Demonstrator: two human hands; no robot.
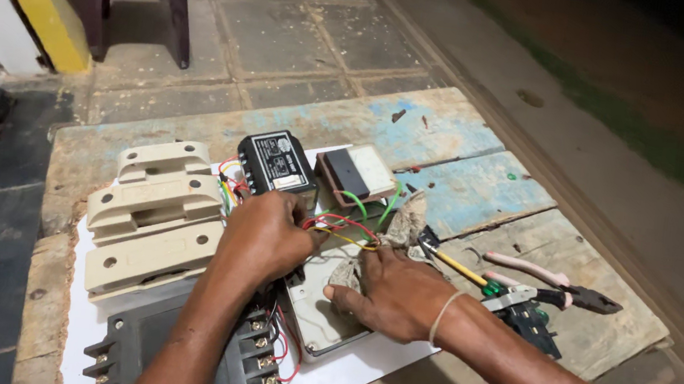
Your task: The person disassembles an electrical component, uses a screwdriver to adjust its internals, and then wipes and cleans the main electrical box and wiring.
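A black terminal block (pixel 245 361) is seen at the bench's near edge. Coloured wires (pixel 338 228) at mid-bench are pinched by the left hand (pixel 264 239); the right hand (pixel 395 292) is pressed flat, fingers spread, on a rag (pixel 403 225). Pliers (pixel 554 285) lie near the right edge.

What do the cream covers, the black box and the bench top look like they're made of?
The cream covers look like moulded matt plastic: even colour, rounded edges, cast screw holes. The black box looks like glossy hard plastic, going by its sheen. The bench top seems to be wood planks: visible grain, gaps between boards, worn blue paint.
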